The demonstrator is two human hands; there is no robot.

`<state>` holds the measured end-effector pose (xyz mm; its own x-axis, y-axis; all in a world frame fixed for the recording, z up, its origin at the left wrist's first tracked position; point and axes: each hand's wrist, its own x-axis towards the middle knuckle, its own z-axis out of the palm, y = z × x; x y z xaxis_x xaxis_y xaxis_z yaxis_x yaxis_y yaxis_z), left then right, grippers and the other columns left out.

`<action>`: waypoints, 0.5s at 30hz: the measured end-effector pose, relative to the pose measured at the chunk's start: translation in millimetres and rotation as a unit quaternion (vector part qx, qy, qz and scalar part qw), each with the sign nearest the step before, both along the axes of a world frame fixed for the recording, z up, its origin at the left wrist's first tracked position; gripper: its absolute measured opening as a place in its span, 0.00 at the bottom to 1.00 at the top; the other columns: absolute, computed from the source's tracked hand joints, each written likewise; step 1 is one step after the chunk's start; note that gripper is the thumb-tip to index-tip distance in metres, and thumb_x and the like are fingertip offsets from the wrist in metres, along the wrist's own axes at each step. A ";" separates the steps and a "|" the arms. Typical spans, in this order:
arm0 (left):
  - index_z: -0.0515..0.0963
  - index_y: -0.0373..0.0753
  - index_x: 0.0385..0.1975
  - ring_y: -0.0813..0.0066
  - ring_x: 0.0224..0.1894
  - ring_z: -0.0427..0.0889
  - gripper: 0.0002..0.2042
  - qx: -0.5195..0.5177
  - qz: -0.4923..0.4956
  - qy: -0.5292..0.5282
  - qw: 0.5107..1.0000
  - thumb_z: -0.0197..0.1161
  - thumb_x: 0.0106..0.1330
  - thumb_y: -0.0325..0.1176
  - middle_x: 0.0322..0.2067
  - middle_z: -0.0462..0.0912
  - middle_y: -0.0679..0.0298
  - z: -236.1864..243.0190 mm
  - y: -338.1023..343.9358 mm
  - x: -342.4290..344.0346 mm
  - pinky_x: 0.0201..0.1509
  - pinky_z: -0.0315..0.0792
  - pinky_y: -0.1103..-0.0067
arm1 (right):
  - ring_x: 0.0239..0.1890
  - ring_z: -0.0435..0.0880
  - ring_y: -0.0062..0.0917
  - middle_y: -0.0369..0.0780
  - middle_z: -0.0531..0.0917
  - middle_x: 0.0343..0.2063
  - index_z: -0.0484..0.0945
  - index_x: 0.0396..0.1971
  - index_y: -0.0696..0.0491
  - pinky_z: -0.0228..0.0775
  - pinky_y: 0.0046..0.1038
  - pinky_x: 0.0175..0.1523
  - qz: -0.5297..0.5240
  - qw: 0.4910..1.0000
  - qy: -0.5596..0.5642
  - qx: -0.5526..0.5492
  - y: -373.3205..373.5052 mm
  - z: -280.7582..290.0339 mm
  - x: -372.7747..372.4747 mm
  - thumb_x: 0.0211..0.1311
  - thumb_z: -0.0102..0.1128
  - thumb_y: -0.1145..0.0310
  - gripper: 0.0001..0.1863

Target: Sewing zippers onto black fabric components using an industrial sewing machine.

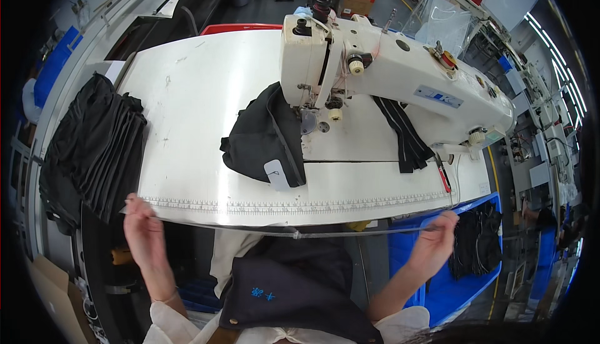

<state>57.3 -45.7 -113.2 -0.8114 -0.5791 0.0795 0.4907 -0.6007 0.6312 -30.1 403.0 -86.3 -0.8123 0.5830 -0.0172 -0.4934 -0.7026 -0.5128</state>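
A long, thin dark strip, zipper-like, is stretched taut along the table's front edge. My left hand pinches its left end, beside the stack of black cloth pieces. At the other end my right hand pinches it, close to the blue bin. Small and pale, something sits at the strip's middle, too blurred to name. A folded black cloth piece with a white card on it lies left of the sewing machine's needle area. Several black strips with pale lines lie under the machine arm.
The white sewing machine stands across the right of the white table. A ruler scale runs along its front. Near its right end lies a red-handled tool. Dark bundles fill part of the blue bin.
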 end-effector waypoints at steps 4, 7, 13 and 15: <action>0.64 0.34 0.42 0.88 0.24 0.66 0.06 0.020 0.034 -0.024 0.999 0.49 0.67 0.22 0.26 0.66 0.67 2.9 -43.1 31.7 0.28 0.68 0.92 | 0.16 0.56 0.10 0.30 0.57 0.17 0.64 0.31 0.55 0.48 0.15 0.19 0.090 0.988 0.050 0.115 30.9 5.1 15.7 0.69 0.43 0.72 0.06; 0.65 0.33 0.42 0.82 0.27 0.74 0.07 -0.285 -0.167 -0.014 0.944 0.50 0.67 0.22 0.31 0.73 0.64 44.1 41.7 17.2 0.33 0.73 0.88 | 0.18 0.66 0.13 0.33 0.73 0.20 0.77 0.30 0.56 0.56 0.14 0.24 0.226 0.843 -0.090 0.479 -25.7 10.0 29.0 0.67 0.48 0.68 0.11; 0.73 0.33 0.32 0.66 0.36 0.78 0.06 -0.615 -0.208 0.097 0.754 0.60 0.57 0.18 0.41 0.75 0.53 87.1 135.5 -29.7 0.41 0.73 0.78 | 0.55 0.72 0.34 0.45 0.73 0.53 0.74 0.48 0.59 0.67 0.29 0.54 0.383 0.719 0.229 0.532 -128.8 19.7 39.3 0.53 0.65 0.74 0.21; 0.74 0.33 0.33 0.68 0.39 0.76 0.05 -0.608 -0.227 0.107 0.753 0.59 0.59 0.19 0.43 0.73 0.53 93.8 139.0 -40.1 0.43 0.72 0.77 | 0.46 0.79 0.31 0.44 0.78 0.45 0.76 0.43 0.61 0.71 0.24 0.47 0.460 0.719 0.189 0.485 -122.9 21.8 30.5 0.55 0.61 0.79 0.13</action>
<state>17.2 93.4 -19.4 -0.7971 0.3605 0.4845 0.5778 0.2220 0.7854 0.5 280.1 -64.5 -0.7022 -0.6154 0.3581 -0.2809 -0.2227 -0.9335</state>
